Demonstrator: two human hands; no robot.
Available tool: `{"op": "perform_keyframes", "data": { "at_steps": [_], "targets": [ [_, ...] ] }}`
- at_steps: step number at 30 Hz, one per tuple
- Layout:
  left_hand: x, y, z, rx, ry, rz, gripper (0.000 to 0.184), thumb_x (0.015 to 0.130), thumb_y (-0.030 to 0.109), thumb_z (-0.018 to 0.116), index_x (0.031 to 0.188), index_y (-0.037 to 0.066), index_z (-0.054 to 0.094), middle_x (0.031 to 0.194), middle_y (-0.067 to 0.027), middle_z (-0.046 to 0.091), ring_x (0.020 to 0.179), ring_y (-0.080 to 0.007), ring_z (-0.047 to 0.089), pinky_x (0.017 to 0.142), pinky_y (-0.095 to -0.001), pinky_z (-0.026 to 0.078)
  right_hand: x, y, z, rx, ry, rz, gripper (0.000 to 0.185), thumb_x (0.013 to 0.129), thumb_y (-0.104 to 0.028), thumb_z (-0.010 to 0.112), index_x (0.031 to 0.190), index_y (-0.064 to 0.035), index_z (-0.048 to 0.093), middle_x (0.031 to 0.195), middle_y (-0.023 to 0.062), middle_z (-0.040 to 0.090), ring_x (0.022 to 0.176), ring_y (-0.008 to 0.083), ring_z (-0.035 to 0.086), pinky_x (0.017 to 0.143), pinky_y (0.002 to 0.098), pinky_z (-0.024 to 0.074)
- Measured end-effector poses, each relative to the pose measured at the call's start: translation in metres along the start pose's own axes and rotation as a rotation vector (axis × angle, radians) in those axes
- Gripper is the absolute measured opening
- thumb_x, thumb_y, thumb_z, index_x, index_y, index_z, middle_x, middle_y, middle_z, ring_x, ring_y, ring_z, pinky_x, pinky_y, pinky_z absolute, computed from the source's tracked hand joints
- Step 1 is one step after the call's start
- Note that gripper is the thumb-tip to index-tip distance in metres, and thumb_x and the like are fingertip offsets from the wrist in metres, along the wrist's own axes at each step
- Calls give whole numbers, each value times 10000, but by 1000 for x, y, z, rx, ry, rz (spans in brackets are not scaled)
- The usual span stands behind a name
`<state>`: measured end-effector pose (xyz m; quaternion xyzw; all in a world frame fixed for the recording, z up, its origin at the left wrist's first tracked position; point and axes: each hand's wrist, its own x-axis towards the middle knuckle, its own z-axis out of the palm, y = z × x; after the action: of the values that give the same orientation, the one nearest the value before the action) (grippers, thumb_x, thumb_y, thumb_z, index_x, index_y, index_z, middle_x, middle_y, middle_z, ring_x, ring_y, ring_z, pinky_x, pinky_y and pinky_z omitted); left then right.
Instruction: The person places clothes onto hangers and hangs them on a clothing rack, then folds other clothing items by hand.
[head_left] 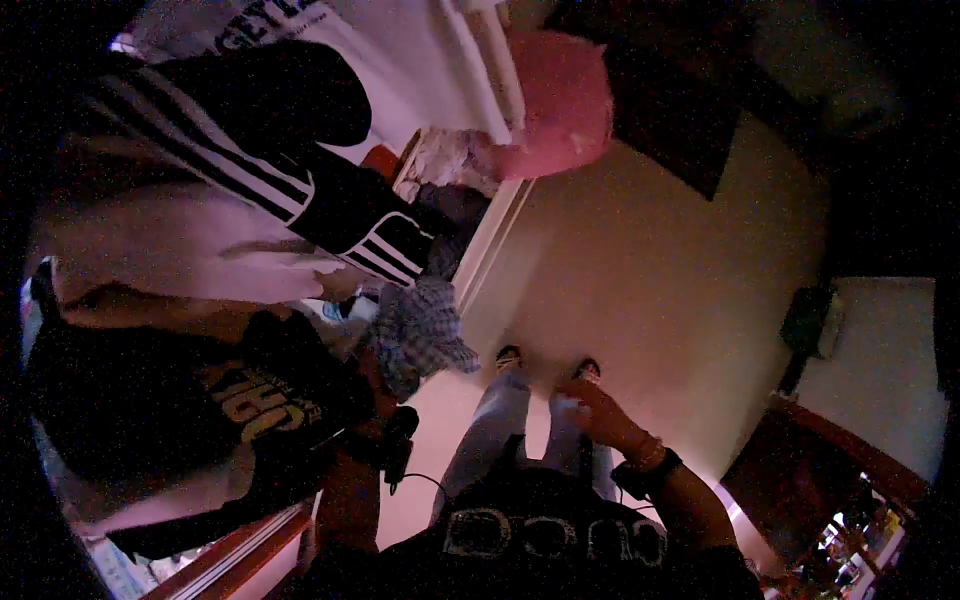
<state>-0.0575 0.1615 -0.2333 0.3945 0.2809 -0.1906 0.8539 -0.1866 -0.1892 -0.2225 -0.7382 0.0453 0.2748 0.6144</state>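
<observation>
My left hand (372, 378), dim and partly hidden, is at the right edge of a black T-shirt (270, 400) with gold lettering. Its fingers are too dark to make out, so whether it grips the cloth I cannot tell. A crumpled checked grey cloth (425, 325) lies just beyond that hand. Over my legs hangs my right hand (597, 412), blurred, its finger pose unclear. Both wrists wear dark bands. Black garments with white stripes (230, 150) lie farther up on the left.
A pink bag-like object (560, 105) stands beyond an open drawer or box (495, 225) holding clothes. White fabric (430, 70) with lettering is at the top. Light floor (640, 260) stretches ahead. Brown furniture (810, 480) stands at the right.
</observation>
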Motion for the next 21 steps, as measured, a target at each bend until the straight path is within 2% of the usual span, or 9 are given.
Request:
{"op": "perform_keyframes", "data": {
  "at_steps": [3,4,8,12,14,16,18,19,21],
  "targets": [
    [-14,-12,16,30,-2,39,622,741,283,645,1248,29,389,1263,-222,396,1143,-366,408,911,-421,394,0,-36,17,-145,-95,57,545,802,-208,601,1272,-56,371,1272,140,405,1154,273,410,950,381,350],
    [-23,-16,27,246,-68,142,614,739,254,647,1249,31,389,1258,-224,399,1138,-373,410,914,-423,390,-5,-25,8,-245,-64,-114,586,794,-226,614,1286,-56,342,1272,160,396,1161,303,392,964,396,332],
    [-55,-12,71,1254,-307,714,595,728,110,659,1252,36,387,1228,-237,414,1114,-406,419,926,-432,370,-5,-53,2,-213,21,-366,766,737,-314,672,1317,-33,257,1309,210,325,1202,358,324,996,427,282],
    [-139,32,214,1619,-450,1394,482,843,182,545,1258,37,349,1199,-197,449,1081,-308,472,894,-371,395,20,-72,-8,-365,127,-487,833,707,-341,693,1320,-19,231,1335,226,266,1220,377,288,1010,433,257],
    [-155,40,253,1115,-522,850,378,915,223,418,1239,34,365,1186,-135,469,1062,-225,480,893,-327,393,38,-86,-12,-388,149,-695,809,716,-317,687,1316,-14,236,1341,227,255,1232,387,262,1012,437,246],
    [-156,49,285,307,-648,509,337,941,235,347,1191,18,412,1174,-98,476,1050,-178,477,895,-304,388,46,-100,-28,-519,266,-790,773,728,-299,675,1313,-23,251,1314,211,325,1207,367,317,999,416,276],
    [-140,79,305,383,-645,646,335,931,202,378,1202,9,409,1187,-105,474,1053,-177,478,888,-286,390,10,-164,-67,-253,162,-330,619,772,-244,631,1276,-35,337,1257,175,427,1155,324,405,972,384,321],
    [-123,100,303,716,-588,958,339,924,182,397,1216,11,400,1192,-107,473,1056,-178,477,887,-279,388,10,-174,-76,-224,331,-500,530,819,-252,567,1264,-47,365,1184,166,487,1086,314,462,934,376,358],
    [-84,142,300,1042,-504,1282,349,916,161,416,1230,13,390,1197,-110,472,1058,-178,476,887,-272,386,14,-191,-115,-61,445,-702,402,878,-231,481,1231,-49,418,1126,143,541,1017,284,523,880,350,407]
  ]
}}
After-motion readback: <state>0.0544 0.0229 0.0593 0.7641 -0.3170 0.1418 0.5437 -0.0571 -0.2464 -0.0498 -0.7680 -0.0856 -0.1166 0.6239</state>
